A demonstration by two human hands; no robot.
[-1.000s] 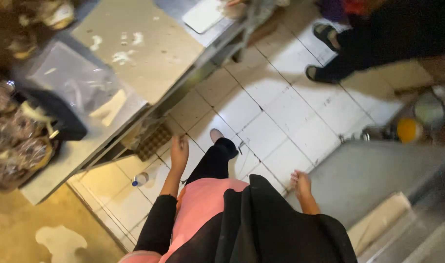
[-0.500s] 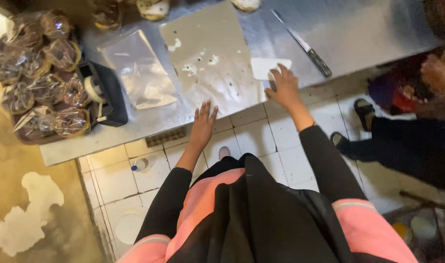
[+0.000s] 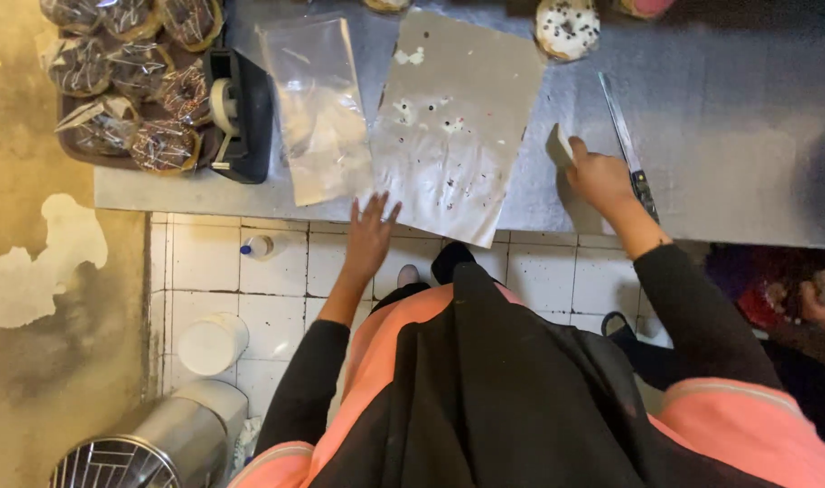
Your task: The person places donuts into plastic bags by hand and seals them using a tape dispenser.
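Observation:
My left hand (image 3: 369, 233) hovers with fingers spread just below the near edge of a grey parchment sheet (image 3: 458, 117) spotted with crumbs and icing. It holds nothing. My right hand (image 3: 598, 176) rests on the steel counter (image 3: 729, 145) and grips a small pale folded card (image 3: 558, 145). A long knife (image 3: 626, 140) lies just right of that hand. A clear plastic bag (image 3: 318, 104) lies flat left of the sheet.
A black tape dispenser (image 3: 241, 113) and a tray of wrapped chocolate doughnuts (image 3: 123, 81) sit at the counter's left. A sprinkled doughnut (image 3: 566, 27) lies at the far edge. On the tiled floor stand a metal bin (image 3: 150, 443), a white lid (image 3: 212, 343) and a small bottle (image 3: 257, 246). Another person's hand (image 3: 824, 298) is at right.
The view has swung from the floor up to the counter. My right hand has moved right and closed on the pale card; my left hand stays by the sheet's near edge.

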